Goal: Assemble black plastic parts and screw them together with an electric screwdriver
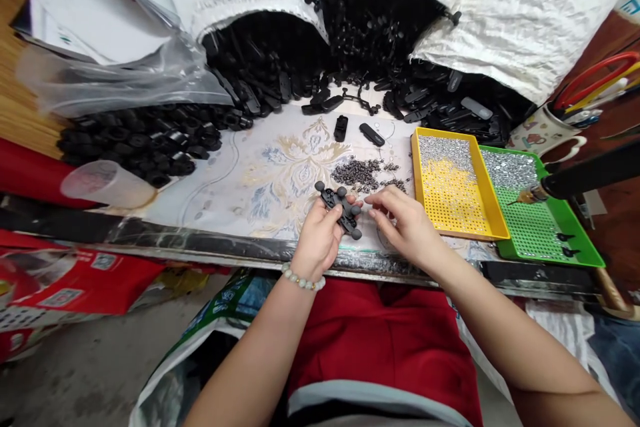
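The left hand [320, 240] clamps a black moulded plastic piece [346, 210], hiding part of it; the right hand [405, 227] sits just beside, fingers bunched, any grip unclear. Further right, a yellow tray [417, 167] and green tray [545, 259] hold silver specks, too small to identify; woven sacks [530, 33] ahead spill black parts [440, 103].

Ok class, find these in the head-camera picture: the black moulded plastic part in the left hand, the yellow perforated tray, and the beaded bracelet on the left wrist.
Black moulded plastic part [345, 208]: head view, on its central body.
Yellow perforated tray [416, 170]: head view, on its left rim.
Beaded bracelet [303, 277]: head view, on its middle beads.
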A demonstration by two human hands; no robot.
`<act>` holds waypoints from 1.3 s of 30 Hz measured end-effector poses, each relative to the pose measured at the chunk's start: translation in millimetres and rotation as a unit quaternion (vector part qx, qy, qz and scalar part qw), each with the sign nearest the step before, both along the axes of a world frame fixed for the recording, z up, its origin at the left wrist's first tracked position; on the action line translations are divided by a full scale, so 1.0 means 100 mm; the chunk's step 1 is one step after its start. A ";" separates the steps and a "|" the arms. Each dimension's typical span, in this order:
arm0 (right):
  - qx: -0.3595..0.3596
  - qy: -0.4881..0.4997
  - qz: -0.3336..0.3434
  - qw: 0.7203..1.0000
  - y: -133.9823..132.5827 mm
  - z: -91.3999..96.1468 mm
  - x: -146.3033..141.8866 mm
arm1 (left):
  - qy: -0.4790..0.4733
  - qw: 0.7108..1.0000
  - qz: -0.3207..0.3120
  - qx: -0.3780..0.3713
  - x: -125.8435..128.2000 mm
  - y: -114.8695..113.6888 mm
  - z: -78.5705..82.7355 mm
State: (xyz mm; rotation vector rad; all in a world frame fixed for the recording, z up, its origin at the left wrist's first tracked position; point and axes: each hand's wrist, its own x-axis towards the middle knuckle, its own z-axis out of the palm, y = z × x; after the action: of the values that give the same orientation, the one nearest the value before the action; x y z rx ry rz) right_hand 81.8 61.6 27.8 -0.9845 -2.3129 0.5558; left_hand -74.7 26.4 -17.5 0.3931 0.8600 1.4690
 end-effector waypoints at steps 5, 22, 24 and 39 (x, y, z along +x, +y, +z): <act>0.060 -0.135 -0.154 0.977 0.91 0.19 0.20 | 0.005 1.000 0.004 0.001 -0.02 -0.03 -0.01; -0.136 -0.031 -0.101 0.985 1.34 0.20 -0.17 | -0.062 0.998 -0.011 -0.027 -0.04 0.00 0.05; -0.154 0.044 -0.011 0.987 1.11 0.38 -0.12 | -0.089 0.995 -0.032 -0.024 -0.07 0.01 0.07; -0.070 -0.128 0.276 0.950 0.51 0.43 -0.59 | 0.007 0.992 -0.127 0.019 -0.15 -0.08 0.13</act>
State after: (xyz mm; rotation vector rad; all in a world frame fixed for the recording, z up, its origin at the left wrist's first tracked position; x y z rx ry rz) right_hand 22.3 112.8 71.2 -0.4712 -2.8294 0.8633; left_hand -89.5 18.8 -4.6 0.5228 0.7629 1.2492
